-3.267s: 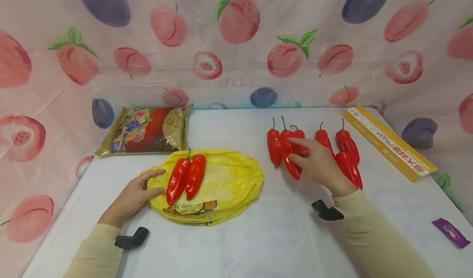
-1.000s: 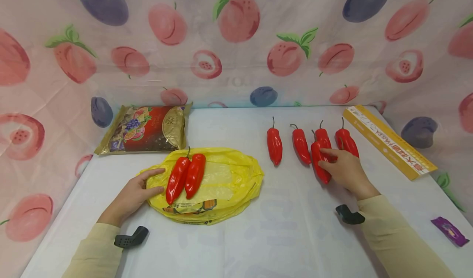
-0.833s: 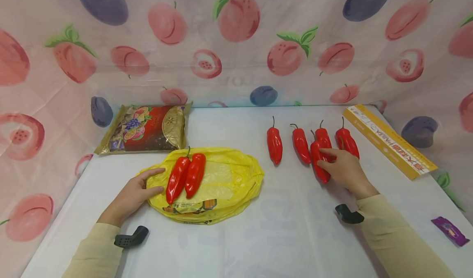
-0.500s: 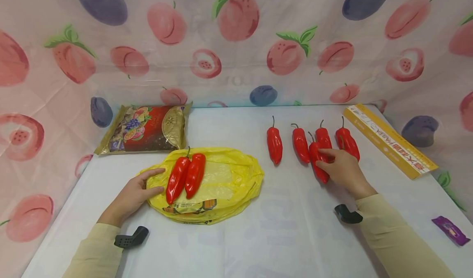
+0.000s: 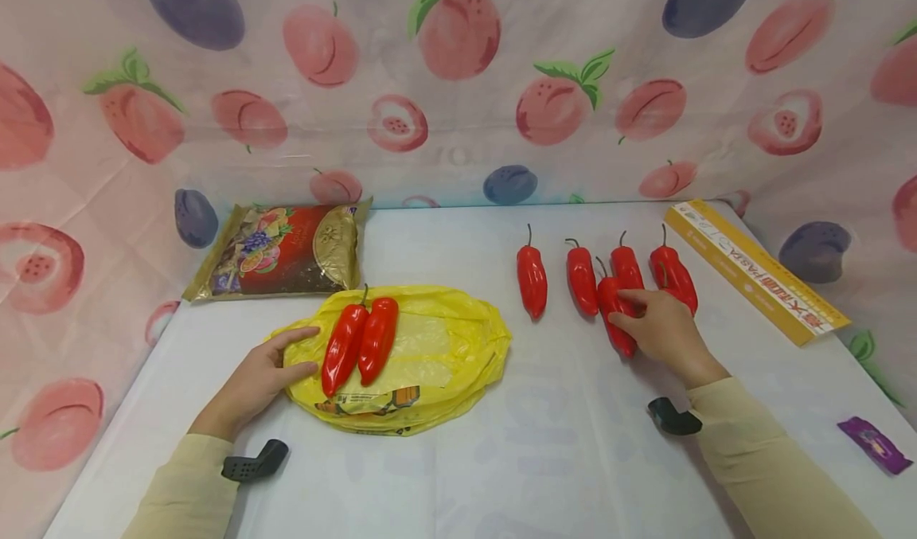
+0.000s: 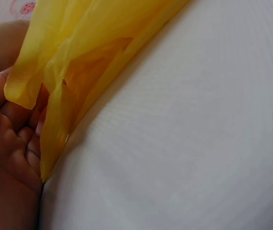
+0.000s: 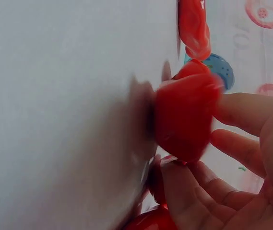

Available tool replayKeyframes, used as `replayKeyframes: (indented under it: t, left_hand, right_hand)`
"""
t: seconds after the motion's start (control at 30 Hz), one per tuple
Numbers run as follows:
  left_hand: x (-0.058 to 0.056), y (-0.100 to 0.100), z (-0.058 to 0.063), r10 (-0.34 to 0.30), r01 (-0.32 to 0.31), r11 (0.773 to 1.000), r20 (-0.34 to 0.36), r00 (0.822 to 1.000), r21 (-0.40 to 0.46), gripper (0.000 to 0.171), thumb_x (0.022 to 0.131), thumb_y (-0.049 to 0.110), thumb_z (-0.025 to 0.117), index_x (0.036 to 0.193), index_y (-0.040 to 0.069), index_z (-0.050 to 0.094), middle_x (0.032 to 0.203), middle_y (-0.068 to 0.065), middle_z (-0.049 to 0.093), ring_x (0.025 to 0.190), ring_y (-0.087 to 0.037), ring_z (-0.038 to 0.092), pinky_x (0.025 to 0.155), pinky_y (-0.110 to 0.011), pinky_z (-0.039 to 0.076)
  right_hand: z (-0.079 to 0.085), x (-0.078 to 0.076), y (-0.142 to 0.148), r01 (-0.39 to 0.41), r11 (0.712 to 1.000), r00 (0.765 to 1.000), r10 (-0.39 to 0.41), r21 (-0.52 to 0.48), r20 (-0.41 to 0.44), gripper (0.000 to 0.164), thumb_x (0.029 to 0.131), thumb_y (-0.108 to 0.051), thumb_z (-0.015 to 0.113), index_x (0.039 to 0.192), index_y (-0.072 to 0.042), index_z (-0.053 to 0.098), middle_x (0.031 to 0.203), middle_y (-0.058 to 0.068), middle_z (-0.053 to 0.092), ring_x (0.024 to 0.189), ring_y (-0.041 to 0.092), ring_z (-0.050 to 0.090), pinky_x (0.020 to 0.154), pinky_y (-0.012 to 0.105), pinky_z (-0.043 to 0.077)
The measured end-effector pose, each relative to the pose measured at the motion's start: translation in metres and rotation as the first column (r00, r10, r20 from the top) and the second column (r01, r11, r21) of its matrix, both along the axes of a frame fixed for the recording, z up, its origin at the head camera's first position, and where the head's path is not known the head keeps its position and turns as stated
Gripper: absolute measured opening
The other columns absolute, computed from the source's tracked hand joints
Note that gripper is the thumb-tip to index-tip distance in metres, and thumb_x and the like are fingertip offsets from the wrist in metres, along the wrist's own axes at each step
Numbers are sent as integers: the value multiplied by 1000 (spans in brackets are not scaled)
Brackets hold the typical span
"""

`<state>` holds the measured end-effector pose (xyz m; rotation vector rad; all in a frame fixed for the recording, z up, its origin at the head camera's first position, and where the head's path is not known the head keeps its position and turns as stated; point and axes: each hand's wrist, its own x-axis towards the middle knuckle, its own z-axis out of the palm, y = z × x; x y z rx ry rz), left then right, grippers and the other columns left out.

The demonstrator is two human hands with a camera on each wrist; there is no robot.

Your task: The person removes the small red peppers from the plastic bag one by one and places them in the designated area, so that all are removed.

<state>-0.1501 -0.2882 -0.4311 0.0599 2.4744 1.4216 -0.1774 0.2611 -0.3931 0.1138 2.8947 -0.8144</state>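
In the head view two red chili peppers (image 5: 360, 344) lie side by side on a flattened yellow plastic bag (image 5: 444, 348). At the bag's left rim rests my left hand (image 5: 254, 380), thumb and forefinger apart on the plastic. The left wrist view shows the bag's edge (image 6: 59, 110) running into the palm. My right hand (image 5: 666, 333) pinches a red chili pepper (image 5: 616, 328), seen blurred in the right wrist view. Around it lie more red peppers, among them one at the left (image 5: 532, 283). Another is partly hidden behind the hand.
A gold and brown food packet (image 5: 286, 252) lies at the back left. Along the right back edge runs a long yellow box (image 5: 752, 272). A small purple packet (image 5: 874, 445) is at the far right. Fruit-patterned cloth (image 5: 458, 125) walls the white table.
Over the last few seconds my right hand shifted right with a pepper, from among the left peppers to the front of the right ones. Recently it edged slightly left. The left hand stayed put.
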Motion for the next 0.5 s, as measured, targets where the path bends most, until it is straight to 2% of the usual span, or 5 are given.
replayKeyframes:
  t: [0.33,0.5]
  left_hand:
    - [-1,0,-1,-2,2,1000,2,1000,-6,66,94,30,71,150,9,45,158,-23,28,143,-44,24,112,-65,26]
    - [-1,0,0,-1,1,1000,6,1000,-8,66,94,30,71,150,9,45,158,-23,28,143,-45,24,112,-65,26]
  right_hand:
    - [8,8,2,23,1000,1000,-23,-10,0,67,93,-27,71,146,3,45,125,28,55,113,46,49,77,49,60]
    - [18,10,3,30,999,1000,-30,-21,-3,70,94,-28,71,149,3,42,127,31,55,113,48,50,74,49,60]
